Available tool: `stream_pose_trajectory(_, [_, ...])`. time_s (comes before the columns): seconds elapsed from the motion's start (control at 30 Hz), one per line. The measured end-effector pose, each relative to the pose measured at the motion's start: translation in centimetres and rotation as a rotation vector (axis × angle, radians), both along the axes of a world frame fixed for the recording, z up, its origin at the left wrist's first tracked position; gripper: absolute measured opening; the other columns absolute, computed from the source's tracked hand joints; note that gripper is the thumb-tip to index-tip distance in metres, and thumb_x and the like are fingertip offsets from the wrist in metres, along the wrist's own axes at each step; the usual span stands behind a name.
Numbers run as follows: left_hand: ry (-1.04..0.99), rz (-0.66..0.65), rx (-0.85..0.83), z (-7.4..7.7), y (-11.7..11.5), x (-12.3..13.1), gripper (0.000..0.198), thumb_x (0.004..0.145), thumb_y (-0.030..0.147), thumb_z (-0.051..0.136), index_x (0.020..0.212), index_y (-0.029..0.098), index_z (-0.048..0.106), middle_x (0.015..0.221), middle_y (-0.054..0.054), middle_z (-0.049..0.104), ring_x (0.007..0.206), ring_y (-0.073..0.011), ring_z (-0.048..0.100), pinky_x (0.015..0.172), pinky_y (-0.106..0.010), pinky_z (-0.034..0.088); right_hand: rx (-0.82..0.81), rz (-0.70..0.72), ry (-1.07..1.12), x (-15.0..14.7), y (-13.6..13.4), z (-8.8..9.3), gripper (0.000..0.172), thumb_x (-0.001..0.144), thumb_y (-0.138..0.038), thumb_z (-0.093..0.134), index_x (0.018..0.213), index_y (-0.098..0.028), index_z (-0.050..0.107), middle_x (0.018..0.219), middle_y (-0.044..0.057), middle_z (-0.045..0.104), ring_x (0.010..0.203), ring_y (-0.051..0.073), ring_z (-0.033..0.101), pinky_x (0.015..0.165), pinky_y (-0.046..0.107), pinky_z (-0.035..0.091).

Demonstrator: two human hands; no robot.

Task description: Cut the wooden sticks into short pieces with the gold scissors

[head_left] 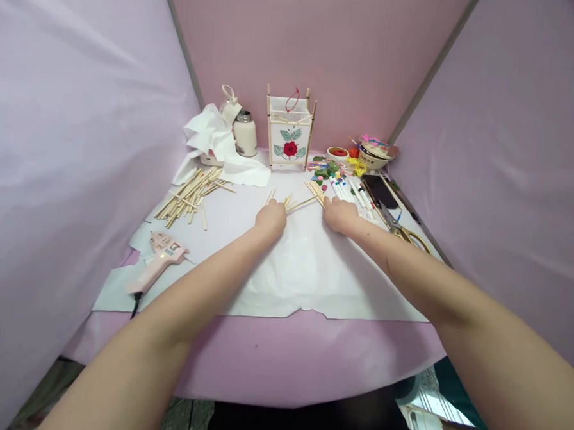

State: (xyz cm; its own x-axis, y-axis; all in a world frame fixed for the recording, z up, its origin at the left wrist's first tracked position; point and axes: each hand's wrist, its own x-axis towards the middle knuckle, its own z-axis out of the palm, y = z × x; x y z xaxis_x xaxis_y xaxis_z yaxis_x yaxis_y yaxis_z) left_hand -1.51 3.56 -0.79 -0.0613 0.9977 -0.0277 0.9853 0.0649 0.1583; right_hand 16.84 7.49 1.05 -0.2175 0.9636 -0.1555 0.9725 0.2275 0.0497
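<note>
The pink counter [279, 362] is in front of me, with a big white paper sheet [303, 280] spread over it. Far to my left on the sheet lies a loose pile of sticks [190, 198]. Nearer to me on that side is a pink glue gun [158, 261]. At the back stands a little paper lantern [290, 133] with a red flower on it. Markers [353, 193] and scissors [404, 233] lie to my right.

My left grip [271, 219] and my right grip [339, 214] rest on the sheet, near each other, knuckles up. Between them lie a few thin sticks [301, 204]. Their long way runs across, from one grip to the other, and the right end tilts a bit away from me.

My left grip is curled shut. Stick ends poke out past it on the far side, so I think it holds some. My right grip is curled too and touches the stick ends. Its fingers are hidden, so I cannot tell if it holds any.
</note>
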Motion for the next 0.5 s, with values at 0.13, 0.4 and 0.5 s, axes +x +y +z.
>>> stream_pose_trajectory(0.13, [-0.022,0.016,0.008,0.4,1.4,0.2,0.037,0.089,0.022,0.032,0.11,0.009,0.061,0.109,-0.02,0.056,0.097,-0.0268,0.06,0.081,-0.035,0.046,-0.022,-0.016,-0.003,0.6,1.5,0.7,0.047,0.092,-0.029,0.034,0.138,-0.017,0.034,0.128,0.021,0.046,0.11,0.035,0.052,0.085,0.045,0.042])
stream_pose_trajectory(0.4, [-0.081,0.104,0.174,2.6,-1.2,-4.0,0.045,0.088,0.044,0.036,0.106,0.012,0.061,0.102,-0.016,0.062,0.094,-0.0261,0.058,0.082,-0.034,0.044,0.212,0.092,0.229,0.4,-3.3,5.3,0.036,0.087,-0.02,0.037,0.121,-0.011,0.044,0.118,0.02,0.046,0.098,0.03,0.052,0.082,0.04,0.042])
stream_pose_trajectory(0.5, [-0.088,0.178,0.142,2.4,-3.7,-5.6,0.043,0.086,0.046,0.039,0.102,0.013,0.062,0.097,-0.014,0.064,0.09,-0.0249,0.059,0.08,-0.032,0.044,0.327,0.273,0.373,-1.3,-4.9,4.7,0.032,0.088,-0.011,0.032,0.115,-0.012,0.048,0.116,0.017,0.047,0.101,0.026,0.049,0.088,0.038,0.039])
